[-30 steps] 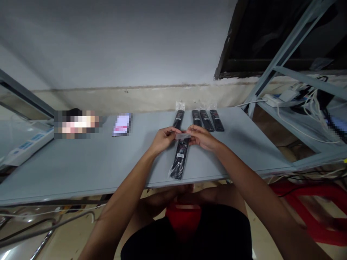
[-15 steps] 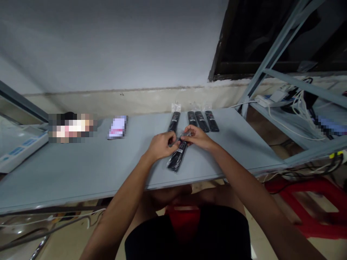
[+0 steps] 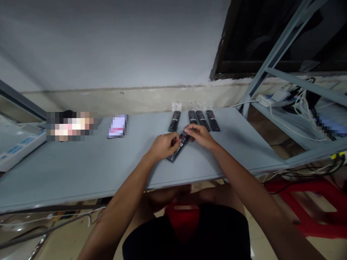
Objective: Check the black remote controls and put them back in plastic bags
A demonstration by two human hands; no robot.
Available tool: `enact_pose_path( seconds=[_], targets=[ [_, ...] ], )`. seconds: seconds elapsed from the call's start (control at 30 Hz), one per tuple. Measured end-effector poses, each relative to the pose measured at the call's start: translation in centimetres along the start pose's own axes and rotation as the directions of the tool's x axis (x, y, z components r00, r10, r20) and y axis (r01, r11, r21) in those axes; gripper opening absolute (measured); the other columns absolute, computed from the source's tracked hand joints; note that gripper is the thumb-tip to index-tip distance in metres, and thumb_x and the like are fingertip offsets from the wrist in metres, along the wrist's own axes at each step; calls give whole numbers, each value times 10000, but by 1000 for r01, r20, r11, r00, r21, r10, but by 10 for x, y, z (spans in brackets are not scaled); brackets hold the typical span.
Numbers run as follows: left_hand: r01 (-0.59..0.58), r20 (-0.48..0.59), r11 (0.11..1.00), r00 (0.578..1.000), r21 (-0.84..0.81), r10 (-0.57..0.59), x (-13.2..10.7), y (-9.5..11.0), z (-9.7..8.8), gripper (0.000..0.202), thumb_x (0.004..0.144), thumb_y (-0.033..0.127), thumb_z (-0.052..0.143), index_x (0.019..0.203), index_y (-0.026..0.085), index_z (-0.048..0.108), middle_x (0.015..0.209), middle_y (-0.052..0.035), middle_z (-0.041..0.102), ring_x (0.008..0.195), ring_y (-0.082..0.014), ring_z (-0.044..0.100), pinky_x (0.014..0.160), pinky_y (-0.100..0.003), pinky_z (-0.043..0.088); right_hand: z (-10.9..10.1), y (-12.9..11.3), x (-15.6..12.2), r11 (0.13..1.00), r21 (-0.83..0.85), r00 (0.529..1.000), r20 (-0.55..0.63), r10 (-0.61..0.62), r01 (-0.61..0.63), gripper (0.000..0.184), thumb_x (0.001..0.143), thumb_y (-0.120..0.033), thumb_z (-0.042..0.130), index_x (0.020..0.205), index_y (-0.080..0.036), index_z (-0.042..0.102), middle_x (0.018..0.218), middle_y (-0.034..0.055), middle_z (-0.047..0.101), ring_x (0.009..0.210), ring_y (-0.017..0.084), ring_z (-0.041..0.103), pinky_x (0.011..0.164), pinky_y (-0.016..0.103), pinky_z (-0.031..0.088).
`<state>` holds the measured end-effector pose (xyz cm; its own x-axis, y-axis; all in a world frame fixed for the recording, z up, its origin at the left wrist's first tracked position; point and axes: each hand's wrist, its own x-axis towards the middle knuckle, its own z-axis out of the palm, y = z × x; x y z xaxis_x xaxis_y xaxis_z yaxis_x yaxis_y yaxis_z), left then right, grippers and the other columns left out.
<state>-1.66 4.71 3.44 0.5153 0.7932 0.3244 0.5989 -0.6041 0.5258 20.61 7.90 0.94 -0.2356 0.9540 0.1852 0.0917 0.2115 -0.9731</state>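
A black remote control in a clear plastic bag [image 3: 179, 148] lies slanted on the grey table [image 3: 108, 162], and both my hands grip it. My left hand [image 3: 164, 146] is closed on its middle part. My right hand [image 3: 199, 135] pinches the bag's far end with its fingertips. Just beyond my hands, several more bagged black remotes lie in a row at the table's back edge: one alone [image 3: 174, 121] on the left and three close together [image 3: 202, 120] on the right.
A blurred small packet [image 3: 118, 126] and a blurred patch [image 3: 70, 126] lie at the back left. A white device [image 3: 16, 150] sits at the far left. A metal shelf with cables and a power strip [image 3: 271, 98] stands at right, a red stool [image 3: 311, 202] below it.
The bagged remote has moved farther from the table's front edge, toward the row. My left hand has shifted from the bag's flap onto the remote's middle; the right hand stays at the far end.
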Motion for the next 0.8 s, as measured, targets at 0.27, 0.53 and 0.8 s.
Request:
enact_pose_path(
  seconds=[0.27, 0.53, 0.8],
  targets=[
    [-102, -86, 995, 991, 17, 103, 2, 2, 1, 394, 913, 374, 655, 1272, 218, 606, 1327, -130, 621, 1243, -295, 577, 1049, -421, 466, -6, 11, 6, 998, -41, 999, -21, -40, 39, 321, 774, -421, 788, 1026, -223, 792, 1176, 81, 721, 776, 163, 668, 631, 289, 570],
    [-127, 45, 983, 991, 134, 122, 1, 7, 17, 685, 915, 212, 568, 1576, 232, 390, 1606, -114, 432, 1431, -323, 454, 1201, -499, 377, -4, 12, 10, 992, 129, 991, -137, 15, 3, 440, 737, -445, 813, 1097, -228, 684, 1228, 69, 689, 911, 181, 701, 778, 320, 611],
    [126, -62, 959, 992, 255, -113, 63, 5, 32, 477, 815, 168, 628, 1292, 143, 635, 1372, -212, 598, 1242, -404, 543, 1044, -533, 454, -12, 15, 18, 997, -10, 932, -356, -76, 77, 370, 825, -448, 696, 1132, -248, 644, 984, 60, 702, 943, 225, 686, 802, 348, 586]
  ],
)
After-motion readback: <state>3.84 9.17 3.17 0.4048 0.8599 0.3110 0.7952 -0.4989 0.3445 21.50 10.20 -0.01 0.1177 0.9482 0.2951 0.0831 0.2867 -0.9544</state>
